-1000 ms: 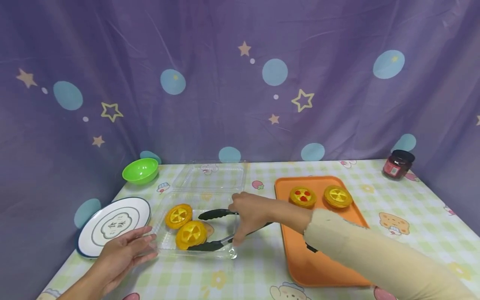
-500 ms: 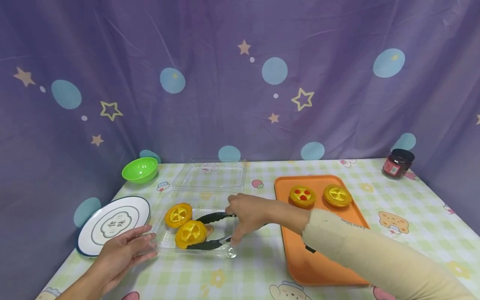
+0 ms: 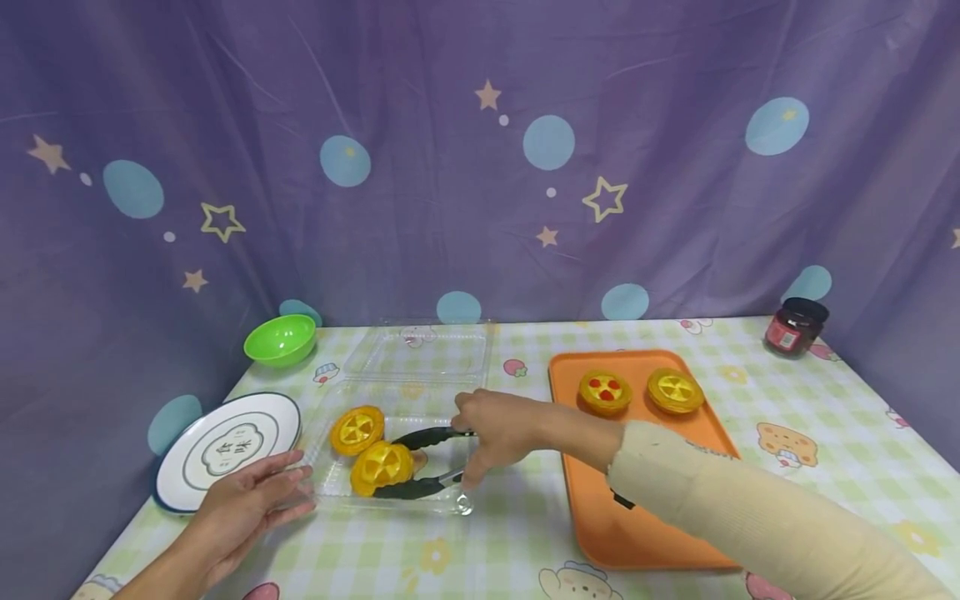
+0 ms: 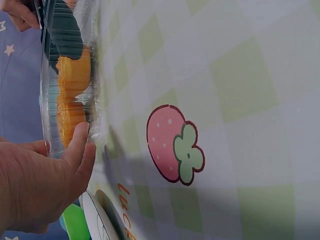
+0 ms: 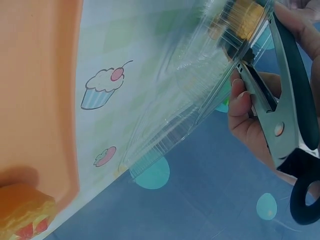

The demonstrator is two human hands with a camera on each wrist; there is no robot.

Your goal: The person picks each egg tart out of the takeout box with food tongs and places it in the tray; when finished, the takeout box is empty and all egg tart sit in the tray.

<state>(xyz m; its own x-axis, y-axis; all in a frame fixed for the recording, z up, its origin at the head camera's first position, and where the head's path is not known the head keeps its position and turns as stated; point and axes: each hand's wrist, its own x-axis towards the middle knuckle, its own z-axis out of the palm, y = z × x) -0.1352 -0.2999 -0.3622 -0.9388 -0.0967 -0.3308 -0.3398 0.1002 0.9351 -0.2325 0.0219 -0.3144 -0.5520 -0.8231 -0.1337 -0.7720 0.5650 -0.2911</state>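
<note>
My right hand (image 3: 495,429) grips a pair of metal tongs (image 5: 285,125) with black tips. Those tips reach into an open clear plastic clamshell box (image 3: 453,454) and stand on either side of the nearer egg tart (image 3: 381,468). Another tart (image 3: 357,430) sits just behind it in the box, touching or nearly so. At the box's left side is my left hand (image 3: 251,500), fingers extended. In the left wrist view its fingertips rest against the clear wall, and both tarts show through the plastic.
On the right lies an orange tray (image 3: 630,533) bearing a red-dotted tart (image 3: 605,392) and a plain tart (image 3: 675,392). A white plate (image 3: 198,450) is beside my left hand. The green bowl (image 3: 281,342) stands back left, a dark jar (image 3: 797,327) back right.
The tongs have closed a little around the nearer tart, their far arm coming inward. My right hand has shifted slightly left. The left hand has stayed in place.
</note>
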